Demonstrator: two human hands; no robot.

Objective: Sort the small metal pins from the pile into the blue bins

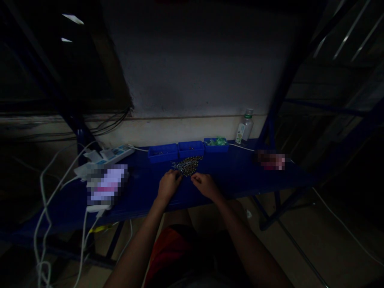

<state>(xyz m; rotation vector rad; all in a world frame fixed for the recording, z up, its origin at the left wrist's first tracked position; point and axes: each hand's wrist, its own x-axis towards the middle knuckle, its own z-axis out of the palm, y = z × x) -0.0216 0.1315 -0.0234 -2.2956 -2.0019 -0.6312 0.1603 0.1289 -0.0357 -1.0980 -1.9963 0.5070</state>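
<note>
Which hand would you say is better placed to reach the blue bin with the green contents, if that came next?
Probably the right hand: it is nearer that blue bin; the left hand sits farther off, near the left of the metal pile.

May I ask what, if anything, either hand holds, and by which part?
It cannot be told: the left hand and right hand, near the pile, are too dim.

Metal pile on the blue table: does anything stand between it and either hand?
Nothing visible does. The left hand is at the near left edge of the metal pile, the right hand by its near right edge; the blue bins stand on its far side.
</note>
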